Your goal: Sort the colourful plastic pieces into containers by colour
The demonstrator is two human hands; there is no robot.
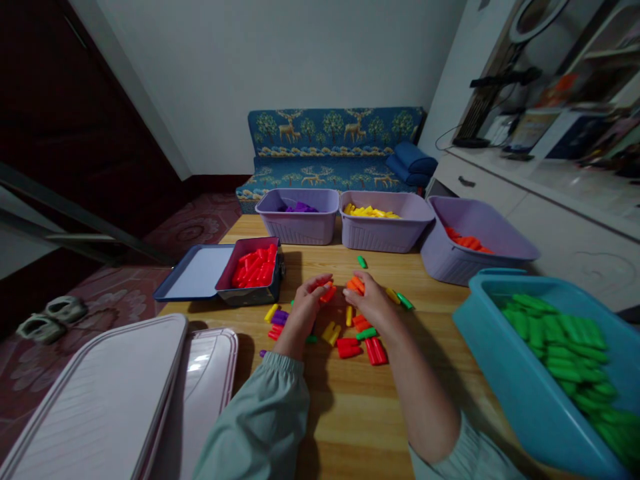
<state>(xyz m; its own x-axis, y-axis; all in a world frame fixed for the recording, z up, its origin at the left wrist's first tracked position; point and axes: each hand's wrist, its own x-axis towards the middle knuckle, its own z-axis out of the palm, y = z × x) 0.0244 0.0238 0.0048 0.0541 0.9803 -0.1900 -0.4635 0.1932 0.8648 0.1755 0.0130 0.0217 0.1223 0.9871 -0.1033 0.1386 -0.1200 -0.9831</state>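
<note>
My left hand (306,303) is closed on an orange plastic piece (327,293) between thumb and fingers, above the wooden table. Opposite it, my right hand (373,300) curls its fingers around several orange plastic pieces (356,285). Beneath and about both hands lie loose pieces: red pieces (376,351), yellow pieces (331,333), a green piece (367,333) and purple pieces (280,317). A single green piece (362,262) lies farther back. My forearms and fingers hide part of the pile.
At the back stand lilac bins with purple (297,230), yellow (380,237) and orange (450,257) pieces. A teal bin (520,387) of green pieces is at right. A hinged tin (250,295) of red pieces sits left, behind white lids (100,400). A patterned sofa (320,167) stands beyond.
</note>
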